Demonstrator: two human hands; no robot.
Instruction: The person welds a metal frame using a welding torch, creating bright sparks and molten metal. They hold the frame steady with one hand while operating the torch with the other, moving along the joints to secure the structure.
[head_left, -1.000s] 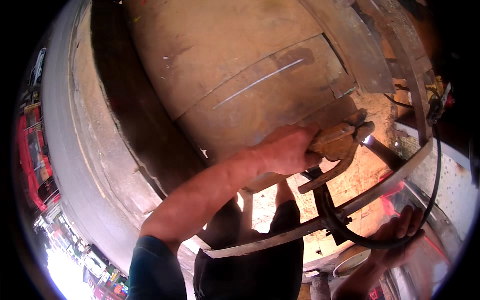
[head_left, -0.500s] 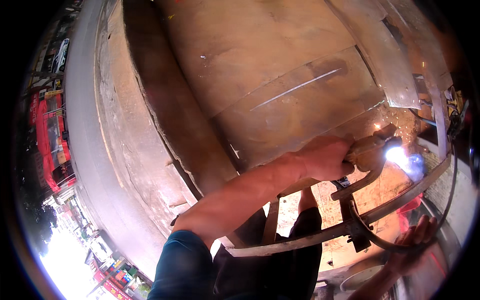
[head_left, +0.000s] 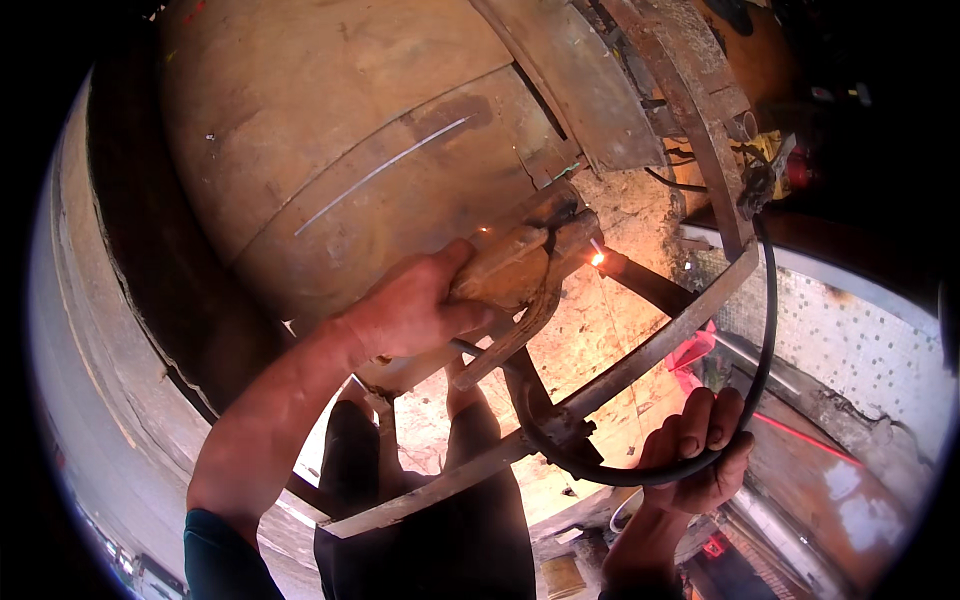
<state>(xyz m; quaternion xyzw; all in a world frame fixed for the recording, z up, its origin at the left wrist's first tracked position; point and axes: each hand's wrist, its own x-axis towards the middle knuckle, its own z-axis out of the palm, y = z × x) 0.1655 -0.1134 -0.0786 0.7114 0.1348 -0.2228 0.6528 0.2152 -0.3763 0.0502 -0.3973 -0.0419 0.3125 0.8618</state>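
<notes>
My left hand (head_left: 415, 305) is wrapped round a brown, worn, block-like piece (head_left: 510, 268) above the metal frame; its exact kind is unclear. Just past its right end, a small orange glow (head_left: 598, 258) sits at the tip of a dark metal bar (head_left: 650, 284). Lower right, the fingers of my right hand (head_left: 695, 450) close round a thick black cable (head_left: 768, 330). The cable loops down through that hand and back up toward the frame's upright. A long flat bar (head_left: 640, 352) of the frame crosses in front of my legs.
A large rusty sheet-metal surface (head_left: 300, 130) fills the upper left, with a thin pale rod (head_left: 385, 172) lying on it. A steel beam (head_left: 690, 100) runs down at the upper right. Pink cloth (head_left: 690, 355) and a speckled slab (head_left: 850, 330) lie to the right.
The bright blue-white arc has shrunk to a small orange glow. My view has swung right, so the scene sits further left. My right hand shows more fully, still on the cable.
</notes>
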